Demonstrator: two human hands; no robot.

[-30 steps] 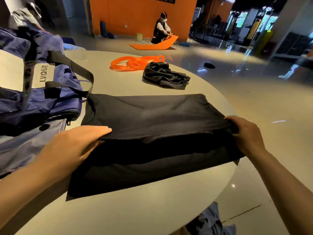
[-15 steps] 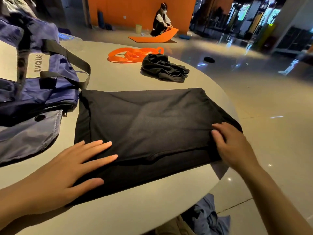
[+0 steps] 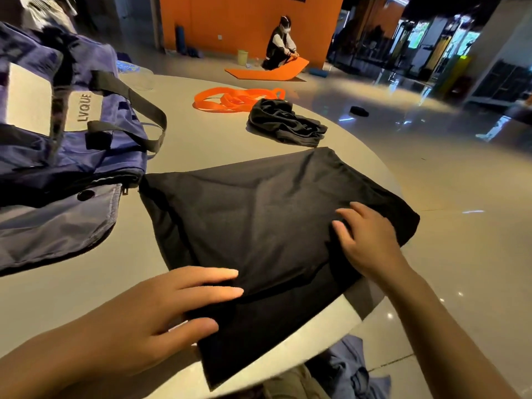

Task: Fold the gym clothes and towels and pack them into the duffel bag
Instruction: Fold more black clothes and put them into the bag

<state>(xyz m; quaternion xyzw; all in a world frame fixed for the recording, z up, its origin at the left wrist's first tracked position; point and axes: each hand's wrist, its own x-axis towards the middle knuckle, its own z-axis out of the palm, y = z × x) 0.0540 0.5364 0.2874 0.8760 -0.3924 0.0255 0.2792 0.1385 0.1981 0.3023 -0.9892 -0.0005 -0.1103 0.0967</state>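
A black folded fabric garment [image 3: 259,223] lies flat on the pale round tabletop [image 3: 201,145], directly ahead of the person and between both hands. Its long axis runs left to right across the view, slightly skewed, with the far right corner near the tabletop's rim and the near corner pointing back toward the person. One layer is doubled over another, and the lower layer shows as a darker band along the near edge.

The left hand [image 3: 161,315] rests on the near left corner with fingers straight and spread, pressing the cloth flat. The right hand [image 3: 368,243] lies on the right end, fingers extended and lightly bent over the top layer, smoothing it rather than pinching anything as far as can be seen.

The navy blue nylon duffel bag [image 3: 72,156], with black webbing straps, sits to the left, its near edge just beside the garment's left end, so the left hand is nearer to it. A further fold would likely bring one short end across to the other, along the long axis. A second crumpled black garment [image 3: 285,125] waits farther back, touching a coil of orange elastic bands [image 3: 233,100].
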